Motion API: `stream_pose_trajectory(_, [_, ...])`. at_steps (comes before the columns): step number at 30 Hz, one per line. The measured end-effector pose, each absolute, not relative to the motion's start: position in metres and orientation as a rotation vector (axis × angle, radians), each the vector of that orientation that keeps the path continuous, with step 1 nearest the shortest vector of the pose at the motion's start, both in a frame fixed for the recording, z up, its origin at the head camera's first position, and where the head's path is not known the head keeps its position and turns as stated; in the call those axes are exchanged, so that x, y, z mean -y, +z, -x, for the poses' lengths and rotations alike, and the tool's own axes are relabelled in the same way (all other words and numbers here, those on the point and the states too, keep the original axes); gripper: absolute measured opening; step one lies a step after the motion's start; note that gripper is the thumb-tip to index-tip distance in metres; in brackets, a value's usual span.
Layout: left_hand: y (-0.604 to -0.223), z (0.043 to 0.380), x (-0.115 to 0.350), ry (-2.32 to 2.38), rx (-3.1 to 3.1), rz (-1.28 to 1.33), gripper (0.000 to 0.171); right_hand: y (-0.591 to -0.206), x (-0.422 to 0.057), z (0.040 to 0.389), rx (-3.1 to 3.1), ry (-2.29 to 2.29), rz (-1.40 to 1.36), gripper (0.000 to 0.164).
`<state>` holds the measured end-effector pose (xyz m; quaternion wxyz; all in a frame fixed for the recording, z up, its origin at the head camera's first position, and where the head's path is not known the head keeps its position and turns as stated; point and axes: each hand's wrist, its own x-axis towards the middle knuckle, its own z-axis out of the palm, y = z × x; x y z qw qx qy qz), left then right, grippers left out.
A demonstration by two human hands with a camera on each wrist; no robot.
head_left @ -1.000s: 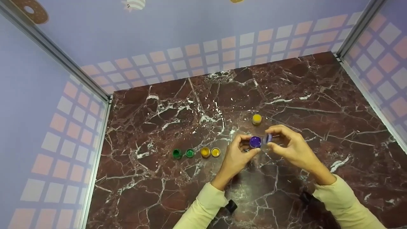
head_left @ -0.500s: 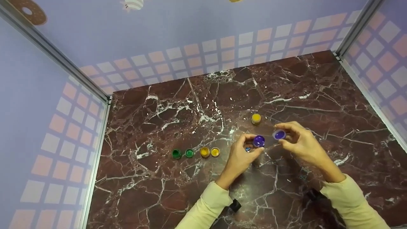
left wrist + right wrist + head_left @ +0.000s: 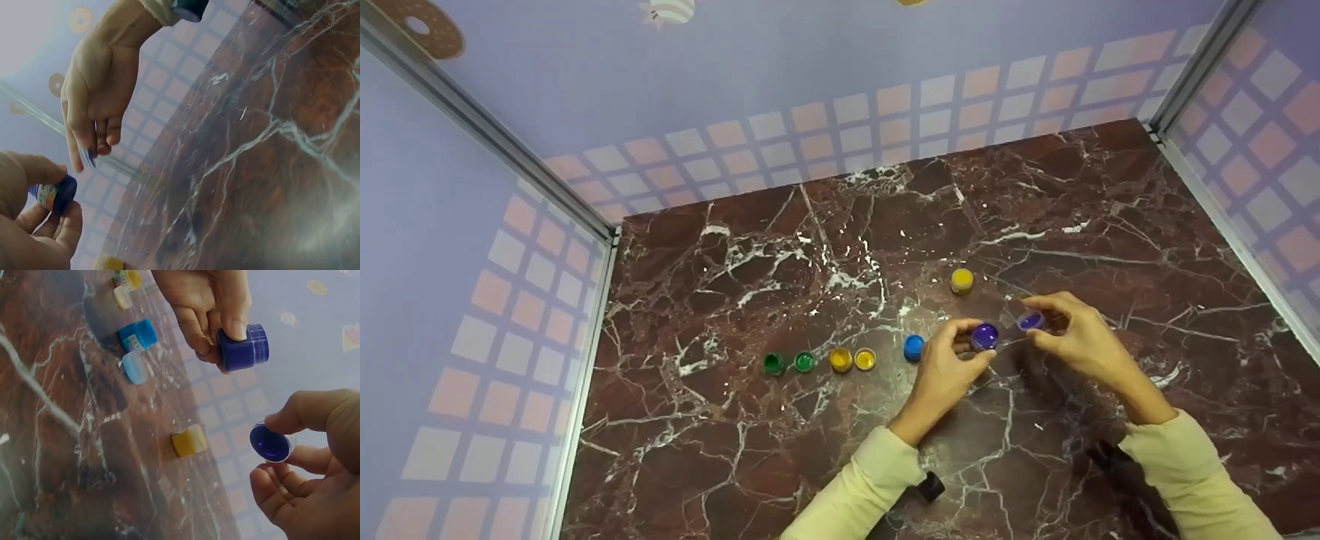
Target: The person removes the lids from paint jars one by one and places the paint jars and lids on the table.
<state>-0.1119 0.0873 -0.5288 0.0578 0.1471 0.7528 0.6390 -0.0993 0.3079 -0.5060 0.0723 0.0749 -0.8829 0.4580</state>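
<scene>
My left hand (image 3: 949, 371) pinches an uncapped purple paint jar (image 3: 984, 337) between thumb and fingers, above the table. Its threaded neck shows in the right wrist view, where the jar (image 3: 244, 349) lies sideways. To its right, my right hand (image 3: 1084, 345) holds the jar's lid (image 3: 1030, 322) by the rim, its paint-coated inside visible. Jar and lid are apart. Just left of my left hand stands an open blue paint jar (image 3: 914, 347); its lid (image 3: 135, 368) lies beside it in the right wrist view, hidden behind the hand in the head view.
Farther back stands a capped yellow paint jar (image 3: 961, 281). Leftward in a row are an open darker yellow jar (image 3: 841, 360) with its lid (image 3: 865, 359) and an open green jar (image 3: 773, 364) with its lid (image 3: 804, 362). Patterned panels (image 3: 780, 75) border the marbled table (image 3: 735, 450).
The lid has come away from the purple jar to the right. Both hands have shifted rightward, and the blue jar has come into sight from behind the left hand.
</scene>
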Motion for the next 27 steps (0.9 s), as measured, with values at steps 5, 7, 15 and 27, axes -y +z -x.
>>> stream_pose_trajectory(5, [-0.535, 0.111, -0.098, 1.893, -2.338, -0.421, 0.038, -0.517, -0.312, 0.101, 2.721, 1.396, -0.207, 0.040])
stream_pose_trajectory(7, [-0.538, 0.110, -0.101, 1.865, -2.372, -0.420, 0.038, -0.521, -0.313, 0.103, 2.740, 1.399, -0.214, 0.039])
stream_pose_trajectory(15, [-0.547, 0.106, -0.117, 1.679, -2.545, -0.415, 0.037, -0.533, -0.317, 0.104, 2.799, 1.315, -0.193, 0.038])
stream_pose_trajectory(27, [-0.555, 0.108, -0.123, 1.614, -2.694, -0.494, 0.037, -0.542, -0.319, 0.102, 2.824, 1.266, -0.159, 0.038])
